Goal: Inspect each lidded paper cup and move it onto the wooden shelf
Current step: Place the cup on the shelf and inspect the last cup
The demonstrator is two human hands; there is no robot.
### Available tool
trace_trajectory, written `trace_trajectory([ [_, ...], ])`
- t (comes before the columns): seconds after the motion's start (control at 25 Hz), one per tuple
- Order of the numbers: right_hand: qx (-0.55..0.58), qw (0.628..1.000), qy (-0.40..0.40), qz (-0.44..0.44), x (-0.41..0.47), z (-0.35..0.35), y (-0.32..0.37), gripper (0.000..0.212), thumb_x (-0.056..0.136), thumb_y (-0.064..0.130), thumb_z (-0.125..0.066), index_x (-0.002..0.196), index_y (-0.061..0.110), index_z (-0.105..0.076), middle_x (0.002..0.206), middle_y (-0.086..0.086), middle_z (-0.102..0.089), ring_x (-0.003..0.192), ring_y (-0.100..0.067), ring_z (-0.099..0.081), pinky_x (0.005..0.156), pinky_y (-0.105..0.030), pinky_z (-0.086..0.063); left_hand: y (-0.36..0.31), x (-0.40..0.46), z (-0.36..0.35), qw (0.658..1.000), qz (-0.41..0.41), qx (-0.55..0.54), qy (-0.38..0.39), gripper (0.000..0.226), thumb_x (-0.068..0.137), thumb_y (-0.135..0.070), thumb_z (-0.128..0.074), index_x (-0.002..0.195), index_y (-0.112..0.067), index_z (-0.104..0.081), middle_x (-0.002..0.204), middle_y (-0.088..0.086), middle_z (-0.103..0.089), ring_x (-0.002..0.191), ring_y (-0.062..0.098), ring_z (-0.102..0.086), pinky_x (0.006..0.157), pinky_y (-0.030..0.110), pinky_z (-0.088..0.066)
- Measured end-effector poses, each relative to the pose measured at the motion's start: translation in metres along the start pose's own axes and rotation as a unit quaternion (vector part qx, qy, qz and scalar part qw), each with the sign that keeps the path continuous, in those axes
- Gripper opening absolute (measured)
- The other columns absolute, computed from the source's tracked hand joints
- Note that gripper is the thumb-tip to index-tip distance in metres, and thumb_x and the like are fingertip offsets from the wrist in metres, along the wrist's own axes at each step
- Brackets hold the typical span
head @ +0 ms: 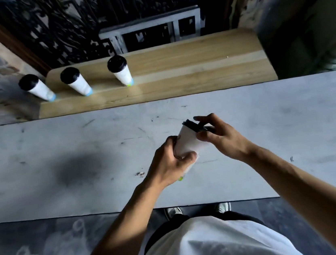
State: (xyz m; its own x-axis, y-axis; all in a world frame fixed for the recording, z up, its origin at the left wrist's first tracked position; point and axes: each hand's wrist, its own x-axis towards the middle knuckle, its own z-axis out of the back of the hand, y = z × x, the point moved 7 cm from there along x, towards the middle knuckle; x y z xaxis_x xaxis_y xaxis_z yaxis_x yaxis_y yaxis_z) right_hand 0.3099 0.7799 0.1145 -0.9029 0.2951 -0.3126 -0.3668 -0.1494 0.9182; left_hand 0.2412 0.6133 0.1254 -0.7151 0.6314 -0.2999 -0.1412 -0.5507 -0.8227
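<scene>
I hold a white paper cup (187,140) with a black lid tilted over the grey table (60,157). My left hand (172,165) grips its lower end, where a green base edge peeks out. My right hand (220,135) pinches the lid end with thumb and fingers. Three more lidded white cups stand upright on the wooden shelf (177,71) beyond the table: a left cup (38,88) with a blue base at the shelf's left end, a middle cup (78,82) with a blue base, and a right cup (121,71) with a green base.
A dark ornate metal grille and a grey metal frame (150,27) rise behind the shelf. The shelf's right half is bare wood. A rough wall (297,16) stands at the right. My feet and the floor show below the table's near edge.
</scene>
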Motion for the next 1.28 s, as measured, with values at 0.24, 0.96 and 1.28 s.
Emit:
trace_trajectory([
  [0.24, 0.130, 0.991, 0.001, -0.001, 0.010, -0.010, 0.024, 0.034, 0.092, 0.046, -0.046, 0.120, 0.039, -0.064, 0.121, -0.004, -0.073, 0.107, -0.020, -0.065, 0.088, -0.036, -0.044, -0.022, -0.002, 0.016, 0.994, 0.001, 0.109, 0.009, 0.068, 0.066, -0.071, -0.060, 0.116, -0.027, -0.053, 0.099, -0.007, -0.072, 0.085, 0.018, -0.069, 0.070, 0.037, -0.059],
  [0.96, 0.250, 0.967, -0.015, -0.042, 0.024, -0.035, 0.025, 0.042, 0.105, 0.029, -0.034, 0.122, 0.016, -0.071, 0.129, -0.020, -0.068, 0.127, -0.042, -0.058, 0.110, -0.062, -0.040, -0.017, 0.004, 0.033, 0.989, 0.076, 0.125, 0.019, 0.061, 0.053, -0.064, -0.071, 0.100, -0.028, -0.054, 0.090, -0.011, -0.065, 0.078, 0.013, -0.066, 0.062, 0.032, -0.056],
  [1.28, 0.268, 0.963, -0.008, -0.039, 0.029, -0.033, 0.029, 0.045, 0.102, 0.037, -0.039, 0.124, 0.015, -0.072, 0.127, -0.016, -0.071, 0.123, -0.037, -0.062, 0.102, -0.051, -0.048, -0.005, 0.009, 0.028, 0.994, 0.101, -0.021, 0.044, 0.064, 0.051, -0.062, -0.078, 0.102, -0.028, -0.061, 0.093, -0.007, -0.074, 0.083, 0.016, -0.073, 0.072, 0.039, -0.059],
])
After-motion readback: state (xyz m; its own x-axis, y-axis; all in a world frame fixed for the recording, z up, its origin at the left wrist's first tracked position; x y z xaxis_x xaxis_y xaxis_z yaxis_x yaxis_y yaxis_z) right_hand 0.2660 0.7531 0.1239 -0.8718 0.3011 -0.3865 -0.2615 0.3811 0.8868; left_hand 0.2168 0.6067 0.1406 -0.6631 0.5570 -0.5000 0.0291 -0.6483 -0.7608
